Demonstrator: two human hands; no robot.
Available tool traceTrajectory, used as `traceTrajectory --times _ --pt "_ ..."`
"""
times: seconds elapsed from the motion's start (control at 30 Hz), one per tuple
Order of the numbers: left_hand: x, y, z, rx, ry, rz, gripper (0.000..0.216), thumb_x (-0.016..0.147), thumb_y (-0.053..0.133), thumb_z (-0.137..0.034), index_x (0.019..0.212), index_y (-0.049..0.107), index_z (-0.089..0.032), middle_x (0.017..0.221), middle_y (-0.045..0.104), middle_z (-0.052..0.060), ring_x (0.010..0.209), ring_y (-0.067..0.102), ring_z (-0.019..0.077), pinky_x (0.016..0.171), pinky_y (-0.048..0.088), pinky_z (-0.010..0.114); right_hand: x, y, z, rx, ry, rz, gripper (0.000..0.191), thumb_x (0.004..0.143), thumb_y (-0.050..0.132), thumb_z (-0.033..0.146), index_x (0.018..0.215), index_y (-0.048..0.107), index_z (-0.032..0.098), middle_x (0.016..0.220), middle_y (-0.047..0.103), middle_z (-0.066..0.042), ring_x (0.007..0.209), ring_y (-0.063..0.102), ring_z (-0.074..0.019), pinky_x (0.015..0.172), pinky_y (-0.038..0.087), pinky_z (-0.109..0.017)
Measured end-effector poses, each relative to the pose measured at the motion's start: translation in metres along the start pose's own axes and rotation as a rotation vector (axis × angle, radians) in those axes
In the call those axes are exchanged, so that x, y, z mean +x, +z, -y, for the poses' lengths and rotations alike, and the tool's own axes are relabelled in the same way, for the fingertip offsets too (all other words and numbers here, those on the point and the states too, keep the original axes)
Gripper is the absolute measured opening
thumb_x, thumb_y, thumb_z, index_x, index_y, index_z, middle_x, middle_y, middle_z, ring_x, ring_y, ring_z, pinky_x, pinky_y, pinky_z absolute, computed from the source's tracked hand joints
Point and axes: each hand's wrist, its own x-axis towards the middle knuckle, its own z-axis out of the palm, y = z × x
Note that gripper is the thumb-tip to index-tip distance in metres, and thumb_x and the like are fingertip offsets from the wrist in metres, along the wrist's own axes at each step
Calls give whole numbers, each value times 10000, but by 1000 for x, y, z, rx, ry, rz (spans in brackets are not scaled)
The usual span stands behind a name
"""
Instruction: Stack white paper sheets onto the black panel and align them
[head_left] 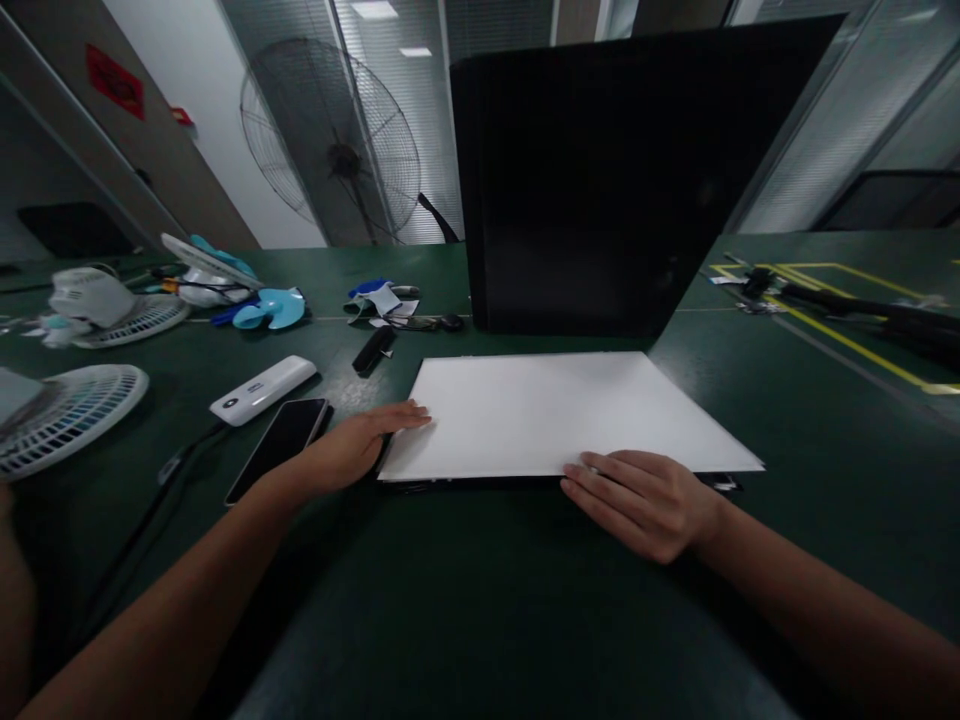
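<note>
A white rectangular sheet (540,415) lies flat on a thin dark base on the green table. My left hand (375,435) rests at its left edge, fingers stretched out flat over the border. At the front edge, right of the middle, my right hand (645,500) has its fingers close together, with the fingertips gripping the sheet's border. The thumb of that hand is hidden. Behind the sheet a large black panel (615,190) stands upright, leaning slightly. A small dark part pokes out under the sheet's front right corner.
Left of my left hand lie a phone (279,448) and a white power bank (264,390) with a cable. A small black object (373,350) sits behind them. Fan parts (82,410) cover the far left. Yellow tape (862,350) and a black rod-like item (862,305) are at right.
</note>
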Motion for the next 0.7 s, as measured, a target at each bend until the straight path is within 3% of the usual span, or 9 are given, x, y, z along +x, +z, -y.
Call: traceTrajectory --times 0.17,0.3,0.43,0.57,0.7 --pt "-2 -4 6 84 24 -39 762 813 568 -127 1543 539 -344 1653 466 2 1494 484 293 1248 394 572 1 -6 -5 -38 17 -40 258 985 542 110 1153 728 49 1186 728 -159 1105 704 -238 777 641 -325" --pt "-6 -8 1 109 69 -23 873 765 665 -130 1593 467 -323 1677 425 38 1515 447 335 1257 363 597 -2 -7 -6 -29 55 -40 257 984 569 117 1186 723 75 1225 720 -142 1159 690 -226 840 644 -323" --pt "-9 -9 0 119 90 1 979 770 663 -83 1655 333 -343 1722 340 25 1557 379 327 1280 325 583 -3 -15 -11 -5 80 -26 303 937 654 102 1224 698 15 1265 692 -197 1184 682 -269 896 645 -373" --pt "-5 -1 1 130 97 -109 808 850 615 -88 1597 442 -343 1677 429 27 1529 431 306 1255 354 598 -4 -14 -11 5 94 -27 306 928 667 95 1225 692 26 1274 693 -184 1169 687 -259 889 641 -368" --pt "-1 8 7 168 119 -123 744 890 570 -93 1582 472 -350 1662 452 12 1510 465 292 1229 409 569 -7 3 -4 3 172 -38 169 906 738 156 1075 721 156 1105 751 -62 1009 712 -175 819 624 -308"
